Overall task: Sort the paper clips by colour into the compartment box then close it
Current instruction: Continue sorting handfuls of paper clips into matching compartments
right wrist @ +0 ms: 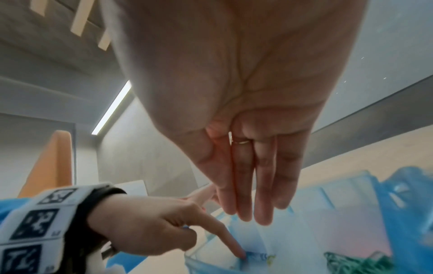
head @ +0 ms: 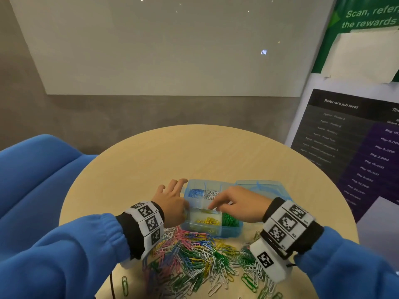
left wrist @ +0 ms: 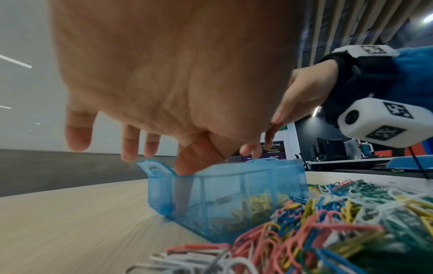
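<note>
A clear blue compartment box (head: pixel 232 230) stands open at the table's middle, its lid (head: pixel 259 186) lying flat to the right. Blue (head: pixel 194 193), white (head: pixel 210 194), yellow (head: pixel 208 221) and green clips (head: pixel 230 220) fill separate compartments. My left hand (head: pixel 185 209) is at the box's left wall. Its index finger (right wrist: pixel 234 246) reaches inside the front left compartment with the thumb outside, and its other fingers (left wrist: pixel 128 148) are spread straight. My right hand (head: pixel 224 203) hovers over the box, fingers (right wrist: pixel 253 209) straight and together, holding nothing. A mixed pile of clips (head: pixel 194 260) lies in front of the box.
The round wooden table (head: pixel 194 152) has a blue sofa (head: pixel 32 180) at its left and a poster stand (head: pixel 356 147) at its right. A lone green clip (head: pixel 124 285) lies near the front edge beside a black cable (head: pixel 111 285).
</note>
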`<action>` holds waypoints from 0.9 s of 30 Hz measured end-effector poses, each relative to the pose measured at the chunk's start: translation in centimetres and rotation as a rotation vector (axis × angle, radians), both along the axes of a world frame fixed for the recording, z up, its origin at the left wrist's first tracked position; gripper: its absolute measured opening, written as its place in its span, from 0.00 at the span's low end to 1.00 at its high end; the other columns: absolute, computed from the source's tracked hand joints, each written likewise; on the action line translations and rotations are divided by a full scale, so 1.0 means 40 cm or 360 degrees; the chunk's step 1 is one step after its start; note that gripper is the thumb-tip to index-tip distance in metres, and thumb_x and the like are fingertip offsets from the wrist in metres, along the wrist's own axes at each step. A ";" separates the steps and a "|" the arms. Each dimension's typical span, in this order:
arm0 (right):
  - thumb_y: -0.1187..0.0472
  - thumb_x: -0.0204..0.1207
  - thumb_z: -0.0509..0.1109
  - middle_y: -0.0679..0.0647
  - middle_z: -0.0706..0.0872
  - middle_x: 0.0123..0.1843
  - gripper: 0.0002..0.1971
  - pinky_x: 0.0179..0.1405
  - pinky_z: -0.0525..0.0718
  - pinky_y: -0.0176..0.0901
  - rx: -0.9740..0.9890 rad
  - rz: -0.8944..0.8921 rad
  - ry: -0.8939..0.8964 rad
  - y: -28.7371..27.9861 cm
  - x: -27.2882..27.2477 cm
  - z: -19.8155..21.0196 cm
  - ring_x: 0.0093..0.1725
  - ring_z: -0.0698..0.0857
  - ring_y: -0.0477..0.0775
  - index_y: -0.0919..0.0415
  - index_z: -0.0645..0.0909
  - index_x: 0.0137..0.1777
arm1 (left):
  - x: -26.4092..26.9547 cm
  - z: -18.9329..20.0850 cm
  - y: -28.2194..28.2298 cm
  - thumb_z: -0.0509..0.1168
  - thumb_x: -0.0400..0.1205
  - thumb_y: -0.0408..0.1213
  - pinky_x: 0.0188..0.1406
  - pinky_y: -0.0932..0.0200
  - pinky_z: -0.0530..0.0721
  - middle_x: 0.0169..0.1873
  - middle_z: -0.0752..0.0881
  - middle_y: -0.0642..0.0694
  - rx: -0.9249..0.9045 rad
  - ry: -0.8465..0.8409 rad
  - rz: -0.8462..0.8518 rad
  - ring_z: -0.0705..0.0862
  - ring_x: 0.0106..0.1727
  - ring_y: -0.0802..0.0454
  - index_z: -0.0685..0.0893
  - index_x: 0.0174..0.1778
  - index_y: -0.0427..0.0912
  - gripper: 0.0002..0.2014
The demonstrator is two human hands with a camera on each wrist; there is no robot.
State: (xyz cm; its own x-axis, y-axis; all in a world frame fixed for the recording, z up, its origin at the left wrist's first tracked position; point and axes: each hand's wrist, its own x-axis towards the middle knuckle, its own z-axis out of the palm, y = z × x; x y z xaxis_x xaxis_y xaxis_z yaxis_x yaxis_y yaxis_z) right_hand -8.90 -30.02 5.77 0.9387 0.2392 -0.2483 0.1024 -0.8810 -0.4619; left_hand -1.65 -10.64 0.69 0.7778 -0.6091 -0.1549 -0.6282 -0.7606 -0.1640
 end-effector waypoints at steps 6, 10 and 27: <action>0.63 0.85 0.61 0.46 0.85 0.66 0.15 0.64 0.77 0.33 0.0130 -0.0050 -0.0113 -0.049 -0.061 0.001 0.62 0.81 0.38 0.51 0.85 0.65 | -0.006 0.012 -0.005 0.56 0.85 0.45 0.80 0.36 0.55 0.84 0.45 0.44 0.0030 0.0024 -0.0062 0.47 0.84 0.41 0.80 0.70 0.63 0.19; 0.61 0.85 0.62 0.42 0.87 0.64 0.15 0.65 0.80 0.36 0.0187 -0.0097 -0.0172 -0.074 -0.088 -0.003 0.61 0.83 0.37 0.48 0.85 0.64 | -0.001 0.022 -0.013 0.57 0.85 0.40 0.81 0.32 0.50 0.84 0.43 0.42 0.0042 0.0101 -0.0065 0.43 0.85 0.39 0.75 0.73 0.66 0.22; 0.57 0.84 0.64 0.36 0.87 0.59 0.13 0.59 0.81 0.33 0.0250 -0.0189 -0.0252 -0.108 -0.172 -0.018 0.60 0.82 0.30 0.45 0.85 0.63 | -0.021 0.020 -0.062 0.56 0.84 0.32 0.82 0.30 0.43 0.84 0.44 0.47 -0.0188 0.0106 -0.0267 0.39 0.85 0.44 0.84 0.64 0.64 0.23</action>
